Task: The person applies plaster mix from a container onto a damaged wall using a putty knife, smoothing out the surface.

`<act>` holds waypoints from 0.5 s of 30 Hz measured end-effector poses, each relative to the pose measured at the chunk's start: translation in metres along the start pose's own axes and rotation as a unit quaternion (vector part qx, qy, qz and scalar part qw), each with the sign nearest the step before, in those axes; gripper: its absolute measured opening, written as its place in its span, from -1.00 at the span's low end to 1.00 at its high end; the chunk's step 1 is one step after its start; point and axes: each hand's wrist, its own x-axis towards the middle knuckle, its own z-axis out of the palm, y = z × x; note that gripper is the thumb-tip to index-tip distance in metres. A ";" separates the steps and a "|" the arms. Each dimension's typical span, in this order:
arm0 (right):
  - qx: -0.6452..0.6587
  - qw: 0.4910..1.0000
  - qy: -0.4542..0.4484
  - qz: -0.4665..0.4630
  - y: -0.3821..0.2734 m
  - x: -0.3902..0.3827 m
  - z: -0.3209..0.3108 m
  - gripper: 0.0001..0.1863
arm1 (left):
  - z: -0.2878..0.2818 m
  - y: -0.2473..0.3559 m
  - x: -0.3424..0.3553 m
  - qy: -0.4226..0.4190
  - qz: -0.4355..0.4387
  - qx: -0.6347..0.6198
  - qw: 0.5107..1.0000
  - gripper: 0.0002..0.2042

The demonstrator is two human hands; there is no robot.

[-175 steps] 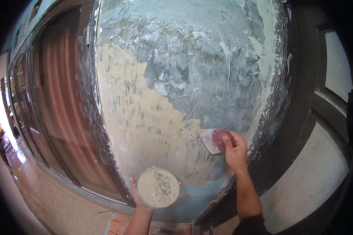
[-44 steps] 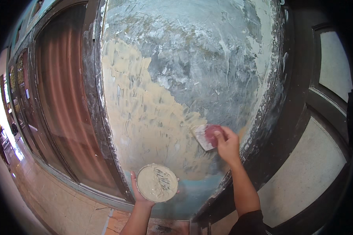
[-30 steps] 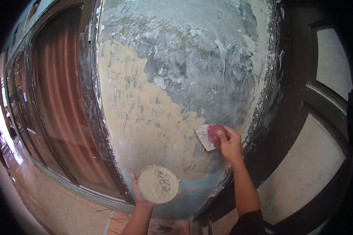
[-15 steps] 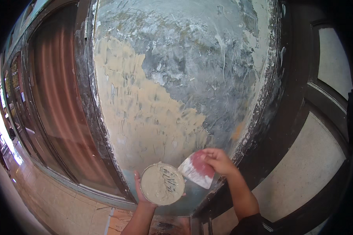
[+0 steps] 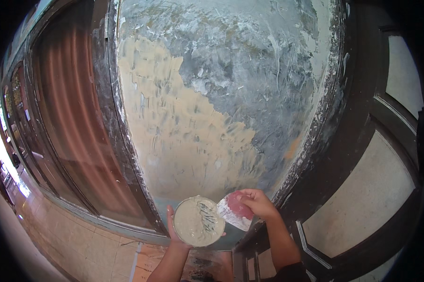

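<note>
My left hand (image 5: 173, 233) supports a round dish of putty (image 5: 193, 228) from below, its thumb up along the left rim and fingertips just showing at the right. Grey-beige putty covers the dish's top, with dark streaks scraped through it. Pinched in my right hand (image 5: 260, 204) is a red putty spreader (image 5: 239, 207), its broad blade smeared white. The blade's left edge is at the dish's right rim; I cannot tell whether they touch. In front stands a wall (image 5: 230, 70), grey and patchy above, with a coat of beige putty (image 5: 174, 127) on its lower left.
A dark, paint-spattered frame borders the wall on both sides. To the left is a glazed window (image 5: 71, 122) with a reddish-brown curtain behind it; to the right, a dark panelled door (image 5: 362, 197). Tiled floor (image 5: 89, 244) lies at the lower left, beside an orange-brown sheet (image 5: 146, 263).
My right hand has moved slightly left and down, bringing the spreader closer to the dish's rim. The whole view has shifted a little, and the dish stays in my left hand.
</note>
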 end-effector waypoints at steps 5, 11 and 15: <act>-0.096 0.963 0.206 -0.147 0.017 -0.012 0.024 -0.77 | 0.003 0.021 -0.022 -0.072 -0.023 0.091 0.993 0.07; -0.145 0.930 0.265 -0.210 0.016 -0.063 0.093 -0.81 | 0.012 0.051 -0.053 -0.019 0.008 0.172 0.985 0.06; -0.330 0.856 0.205 -0.340 0.015 -0.070 0.148 -0.71 | 0.001 0.073 -0.067 0.010 0.025 0.181 0.983 0.02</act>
